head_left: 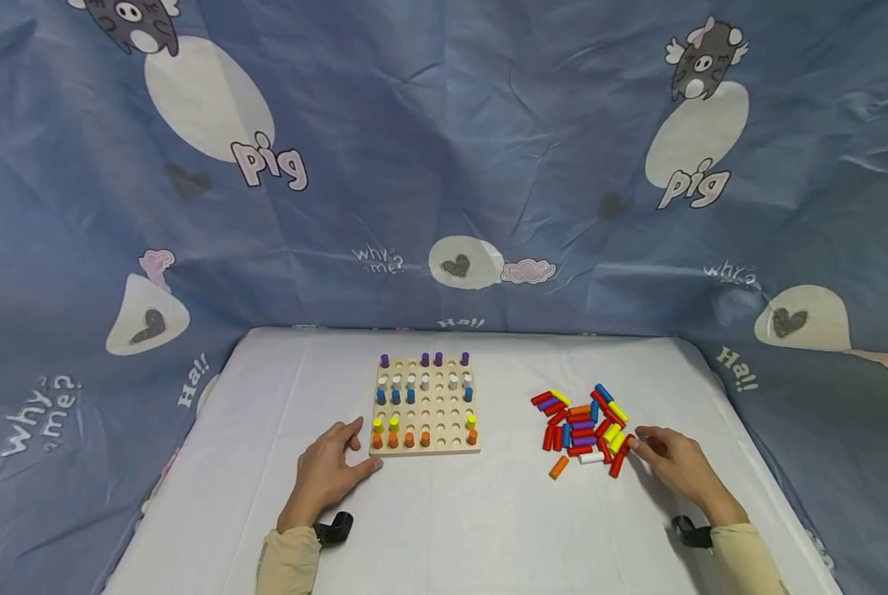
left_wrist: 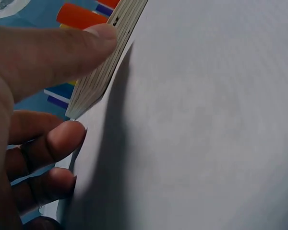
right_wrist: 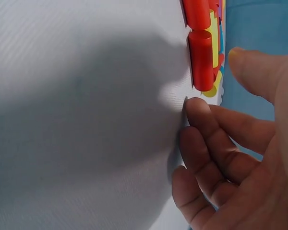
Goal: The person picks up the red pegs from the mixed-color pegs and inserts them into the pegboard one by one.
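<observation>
A square wooden pegboard point(head_left: 425, 405) lies on the table, with purple, white, blue, yellow and orange pegs standing in some of its holes. My left hand point(head_left: 328, 468) rests at its front left corner, fingers relaxed and spread. In the left wrist view the thumb point(left_wrist: 93, 44) overlaps the board's side edge point(left_wrist: 98, 81). My right hand point(head_left: 675, 463) is at the right side of a pile of loose pegs point(head_left: 581, 440), thumb and fingers apart. The right wrist view shows a red peg point(right_wrist: 200, 61) just past the fingertips, with nothing held between them.
A white cloth point(head_left: 444, 529) covers the table. A blue printed curtain point(head_left: 444, 165) hangs behind it and along both sides. One orange peg point(head_left: 559, 468) lies at the near edge of the pile. Dark wrist cameras point(head_left: 334, 529) are strapped on both wrists.
</observation>
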The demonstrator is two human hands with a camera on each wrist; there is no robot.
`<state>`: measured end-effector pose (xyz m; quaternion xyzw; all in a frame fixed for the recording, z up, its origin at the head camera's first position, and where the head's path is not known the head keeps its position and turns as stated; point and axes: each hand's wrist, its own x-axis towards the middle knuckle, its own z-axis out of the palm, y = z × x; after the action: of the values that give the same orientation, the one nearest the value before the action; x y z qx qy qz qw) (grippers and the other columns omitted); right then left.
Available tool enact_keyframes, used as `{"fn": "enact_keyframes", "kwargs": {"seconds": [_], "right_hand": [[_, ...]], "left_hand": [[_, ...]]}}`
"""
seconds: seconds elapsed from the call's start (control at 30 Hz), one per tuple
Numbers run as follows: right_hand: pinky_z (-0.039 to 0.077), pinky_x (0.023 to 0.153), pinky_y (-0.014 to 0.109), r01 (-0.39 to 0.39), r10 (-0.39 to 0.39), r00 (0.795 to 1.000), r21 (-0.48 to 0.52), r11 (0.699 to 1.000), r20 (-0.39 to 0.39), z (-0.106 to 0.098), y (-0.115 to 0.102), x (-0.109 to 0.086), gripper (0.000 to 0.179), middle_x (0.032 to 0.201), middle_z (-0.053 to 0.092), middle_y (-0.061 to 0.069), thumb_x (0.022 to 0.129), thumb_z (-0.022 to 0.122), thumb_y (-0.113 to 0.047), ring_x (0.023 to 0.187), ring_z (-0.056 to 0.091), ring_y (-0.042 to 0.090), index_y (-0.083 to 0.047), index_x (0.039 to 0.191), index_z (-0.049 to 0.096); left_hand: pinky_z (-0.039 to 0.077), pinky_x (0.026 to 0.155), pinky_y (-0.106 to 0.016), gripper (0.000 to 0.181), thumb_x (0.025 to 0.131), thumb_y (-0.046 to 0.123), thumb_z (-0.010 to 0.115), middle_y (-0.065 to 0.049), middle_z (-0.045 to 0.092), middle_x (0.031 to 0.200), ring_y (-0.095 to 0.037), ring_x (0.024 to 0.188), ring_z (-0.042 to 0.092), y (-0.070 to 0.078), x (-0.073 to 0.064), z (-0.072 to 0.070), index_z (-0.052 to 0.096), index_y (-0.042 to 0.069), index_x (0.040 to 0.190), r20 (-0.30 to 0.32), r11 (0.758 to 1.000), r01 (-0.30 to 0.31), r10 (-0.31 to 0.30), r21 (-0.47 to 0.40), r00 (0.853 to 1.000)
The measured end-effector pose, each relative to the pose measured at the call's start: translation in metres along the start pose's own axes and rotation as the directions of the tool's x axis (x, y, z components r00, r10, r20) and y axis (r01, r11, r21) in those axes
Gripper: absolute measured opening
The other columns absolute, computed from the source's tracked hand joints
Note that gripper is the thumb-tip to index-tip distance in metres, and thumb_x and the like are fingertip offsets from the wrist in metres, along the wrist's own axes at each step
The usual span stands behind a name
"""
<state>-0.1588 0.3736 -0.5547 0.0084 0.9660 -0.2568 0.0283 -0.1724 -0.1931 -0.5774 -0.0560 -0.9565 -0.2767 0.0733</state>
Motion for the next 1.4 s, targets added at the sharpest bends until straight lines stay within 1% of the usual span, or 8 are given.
{"fn": "enact_keyframes", "kwargs": {"seconds": [0.27,0.4,0.5,0.73,0.87,1.07,1.2,1.4], "right_hand": [[0.053,0.074,0.039,-0.01,0.01,1.0,-0.005,1.0,-0.007,0.003,-0.003,0.001,0.058,0.106,0.068,0.016,0.093,0.065,-0.047,0.088,0.061,0.022,0.001,0.125,0.064],[0.05,0.067,0.03,-0.003,0.003,1.0,0.002,1.0,-0.014,0.005,-0.004,0.002,0.052,0.102,0.068,0.011,0.093,0.067,-0.041,0.082,0.058,0.019,-0.001,0.126,0.064],[0.049,0.063,0.027,0.005,-0.005,1.0,-0.002,1.0,-0.031,0.007,-0.004,0.003,0.046,0.099,0.068,0.009,0.093,0.069,-0.034,0.08,0.057,0.017,-0.001,0.125,0.065],[0.047,0.06,0.024,0.004,-0.007,0.996,-0.025,1.0,-0.085,0.012,-0.003,0.004,0.04,0.093,0.069,0.007,0.09,0.072,-0.029,0.076,0.058,0.016,-0.003,0.12,0.068],[0.047,0.06,0.024,0.002,-0.005,0.994,-0.027,1.0,-0.107,0.013,-0.003,0.005,0.037,0.089,0.07,0.005,0.089,0.074,-0.03,0.075,0.058,0.015,-0.004,0.115,0.07],[0.047,0.06,0.024,-0.019,0.019,0.993,-0.004,1.0,-0.114,0.015,-0.004,0.005,0.031,0.086,0.069,0.003,0.089,0.074,-0.027,0.073,0.057,0.015,-0.005,0.111,0.072],[0.046,0.059,0.022,-0.025,0.026,0.992,0.01,1.0,-0.12,0.016,-0.003,0.005,0.03,0.085,0.068,0.003,0.09,0.073,-0.028,0.073,0.057,0.015,-0.004,0.109,0.071],[0.045,0.056,0.024,-0.036,0.043,0.992,0.06,0.998,-0.12,0.014,-0.002,0.005,0.034,0.083,0.065,0.002,0.089,0.074,-0.033,0.072,0.057,0.015,-0.005,0.105,0.068]], "left_hand": [[0.03,0.057,-0.028,0.081,0.068,0.049,0.088,0.011,0.049,0.071,-0.008,0.061,0.039,0.001,0.0,0.005,0.06,0.02,0.138,0.016,1.0,-0.002,0.002,0.007,1.0],[0.029,0.055,-0.027,0.077,0.069,0.05,0.087,0.016,0.047,0.065,-0.006,0.056,0.038,-0.001,0.001,0.007,0.061,0.024,0.137,-0.003,1.0,-0.002,0.002,0.01,1.0],[0.029,0.054,-0.026,0.073,0.069,0.049,0.087,0.018,0.046,0.063,-0.005,0.054,0.037,-0.002,0.0,0.008,0.063,0.026,0.135,-0.023,1.0,-0.007,0.007,0.012,1.0],[0.029,0.055,-0.026,0.07,0.07,0.048,0.086,0.018,0.046,0.062,-0.004,0.053,0.037,-0.002,0.002,0.009,0.065,0.026,0.133,-0.041,1.0,-0.023,0.023,-0.013,0.999],[0.029,0.054,-0.026,0.07,0.07,0.048,0.086,0.017,0.046,0.062,-0.005,0.053,0.037,-0.002,0.002,0.01,0.064,0.027,0.133,-0.029,1.0,-0.01,0.01,-0.018,1.0],[0.028,0.055,-0.026,0.071,0.07,0.048,0.086,0.016,0.046,0.062,-0.005,0.054,0.037,-0.003,0.003,0.01,0.063,0.028,0.134,-0.026,1.0,0.002,-0.003,-0.018,1.0],[0.028,0.054,-0.026,0.071,0.07,0.048,0.086,0.016,0.045,0.062,-0.005,0.053,0.036,-0.003,0.004,0.01,0.064,0.027,0.133,-0.046,1.0,-0.015,0.014,-0.014,0.999],[0.026,0.052,-0.025,0.07,0.068,0.05,0.086,0.017,0.044,0.06,-0.003,0.051,0.034,-0.004,0.004,0.01,0.066,0.026,0.131,-0.08,0.999,-0.043,0.042,-0.013,0.996]]}}
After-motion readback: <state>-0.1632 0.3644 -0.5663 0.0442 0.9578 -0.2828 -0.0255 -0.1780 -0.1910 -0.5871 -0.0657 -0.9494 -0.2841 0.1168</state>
